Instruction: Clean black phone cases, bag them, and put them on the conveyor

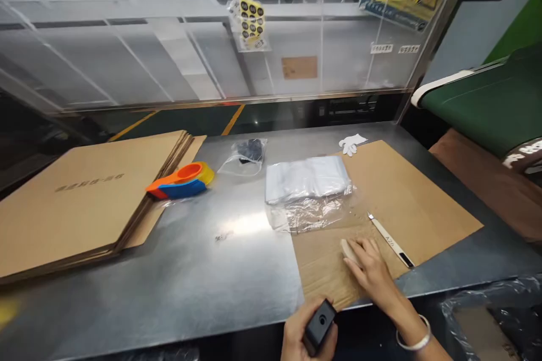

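My left hand (296, 331) grips a small black box-shaped object (320, 326) with a round hole in its face, at the front edge of the bench. My right hand (375, 273), with a bangle on the wrist, rests over a flat cardboard sheet (417, 192). Its fingers close on a small beige piece (349, 252), whose kind I cannot make out. Just right of that hand lies a pale craft knife (392, 241), blade pointing away. Beyond both hands sits a stack of clear plastic bags (308, 177), partly over the cardboard.
Stacked cardboard (80, 192) covers the left of the metal bench (190, 287). A tape dispenser in orange, blue and yellow (184, 180) stands beside it. Farther back lie a bagged dark item (249, 152) and a white glove (351, 143). A green conveyor belt (486, 96) is at right.
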The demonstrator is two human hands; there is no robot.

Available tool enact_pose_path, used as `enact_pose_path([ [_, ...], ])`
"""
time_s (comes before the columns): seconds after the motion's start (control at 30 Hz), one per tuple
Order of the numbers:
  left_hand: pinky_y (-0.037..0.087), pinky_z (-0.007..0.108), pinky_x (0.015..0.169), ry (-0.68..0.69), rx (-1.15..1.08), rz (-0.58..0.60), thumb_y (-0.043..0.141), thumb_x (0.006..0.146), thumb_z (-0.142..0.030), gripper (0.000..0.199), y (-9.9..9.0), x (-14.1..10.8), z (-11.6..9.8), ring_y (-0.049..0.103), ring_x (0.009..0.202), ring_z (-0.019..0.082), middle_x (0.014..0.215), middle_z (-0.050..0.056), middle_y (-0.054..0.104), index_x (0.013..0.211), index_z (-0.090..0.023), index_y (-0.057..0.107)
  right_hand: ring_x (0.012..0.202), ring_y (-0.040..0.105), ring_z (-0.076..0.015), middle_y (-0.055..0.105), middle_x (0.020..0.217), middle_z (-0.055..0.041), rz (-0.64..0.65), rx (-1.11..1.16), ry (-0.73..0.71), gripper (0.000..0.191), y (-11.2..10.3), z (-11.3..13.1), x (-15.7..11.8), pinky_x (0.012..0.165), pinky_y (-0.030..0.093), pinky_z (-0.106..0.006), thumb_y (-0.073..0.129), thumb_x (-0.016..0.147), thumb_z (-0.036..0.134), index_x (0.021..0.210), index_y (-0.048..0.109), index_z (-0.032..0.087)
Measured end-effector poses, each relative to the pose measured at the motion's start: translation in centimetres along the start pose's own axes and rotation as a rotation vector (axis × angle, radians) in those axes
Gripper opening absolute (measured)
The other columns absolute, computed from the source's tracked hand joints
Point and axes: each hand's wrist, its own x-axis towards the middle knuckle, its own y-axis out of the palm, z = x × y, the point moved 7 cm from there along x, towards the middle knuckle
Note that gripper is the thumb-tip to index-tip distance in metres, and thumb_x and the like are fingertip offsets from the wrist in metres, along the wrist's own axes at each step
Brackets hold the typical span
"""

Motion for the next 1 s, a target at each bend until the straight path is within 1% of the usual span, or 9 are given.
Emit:
enact_pose_path([
  [0.13,0.046,0.03,0.062,0.063,0.074,0.039,0.066,0.07,-0.036,0.025,-0.4,-0.4,-0.5,0.057,0.062,0.021,0.072,0.007,0.065,0.087,-0.019,0.067,0.102,0.051,-0.0218,0.052,0.112,-0.0083,0.092,0.298,-0.215,0.045,-2.6,6.1,-2.4,0.084,0.048,-0.034,0.051,0.088,0.032,0.131,0.041,0.027],
  [0.27,0.043,0.031,0.057,0.209,0.113,0.068,0.064,0.071,-0.037,0.022,-1.1,-0.8,-1.0,0.055,0.061,0.021,0.07,0.008,0.063,0.083,-0.019,0.069,0.088,0.054,-0.0212,0.054,0.101,-0.0076,0.099,0.391,-0.445,0.057,-3.1,10.7,-4.5,0.074,0.051,-0.034,0.059,0.082,0.03,0.135,0.037,0.028],
  [0.43,0.042,0.03,0.058,0.224,0.266,0.141,0.069,0.066,-0.019,0.028,-1.1,-1.4,-0.9,0.056,0.061,0.021,0.071,0.008,0.064,0.094,-0.021,0.068,0.087,0.053,-0.0213,0.054,0.097,-0.0108,0.065,0.325,-0.362,0.046,-2.0,10.2,-4.5,0.073,0.051,-0.033,0.054,0.081,0.016,0.126,0.046,0.018],
  [0.53,0.043,0.032,0.059,0.214,0.216,0.071,0.064,0.071,-0.018,0.027,-1.6,-1.5,-0.8,0.057,0.062,0.022,0.073,0.009,0.066,0.097,-0.021,0.068,0.084,0.052,-0.0212,0.054,0.096,-0.0104,0.033,0.347,-0.435,0.052,-2.2,10.6,-4.9,0.071,0.051,-0.034,0.058,0.08,0.018,0.13,0.043,0.019],
  [0.63,0.044,0.032,0.06,0.175,0.152,0.103,0.065,0.071,-0.02,0.02,-1.0,-1.6,-0.7,0.057,0.062,0.022,0.07,0.008,0.065,0.091,-0.02,0.07,0.088,0.053,-0.0207,0.053,0.097,-0.0092,0.105,0.433,-0.302,0.045,-1.7,10.0,-4.4,0.075,0.051,-0.034,0.055,0.082,0.017,0.126,0.048,0.022],
  [0.73,0.046,0.033,0.07,0.0,-0.104,0.091,0.065,0.074,-0.031,0.037,-0.3,-1.8,0.1,0.061,0.072,0.023,0.082,0.008,0.067,0.109,-0.02,0.063,0.092,0.054,-0.019,0.052,0.097,-0.0074,0.221,0.659,-0.087,0.036,-0.4,8.8,-3.8,0.079,0.05,-0.031,0.049,0.088,0.022,0.123,0.052,0.024],
  [0.83,0.034,0.04,0.098,-0.098,-0.4,-0.075,0.065,0.073,-0.044,0.066,-0.3,-1.7,0.8,0.052,0.111,0.03,0.122,0.009,0.058,0.132,-0.024,0.044,0.092,0.056,-0.0185,0.053,0.098,-0.0061,0.216,0.834,0.028,0.037,0.9,8.1,-3.6,0.08,0.049,-0.03,0.048,0.089,0.03,0.125,0.051,0.026],
  [0.93,0.022,0.042,0.107,-0.207,-0.715,-0.14,0.056,0.077,-0.053,0.058,0.0,-1.1,1.8,0.032,0.129,0.029,0.141,0.005,0.041,0.129,-0.03,0.046,0.095,0.056,-0.0186,0.053,0.098,-0.0054,0.156,0.824,0.04,0.037,2.1,7.8,-4.0,0.083,0.048,-0.03,0.049,0.089,0.031,0.126,0.051,0.028],
  [1.0,0.021,0.041,0.108,-0.312,-0.941,-0.137,0.05,0.081,-0.053,0.051,0.1,-0.5,2.4,0.031,0.131,0.025,0.139,0.004,0.043,0.127,-0.032,0.048,0.095,0.056,-0.0184,0.054,0.099,-0.0051,0.127,0.791,-0.005,0.039,2.5,7.9,-4.6,0.084,0.049,-0.029,0.049,0.089,0.031,0.127,0.049,0.03],
])
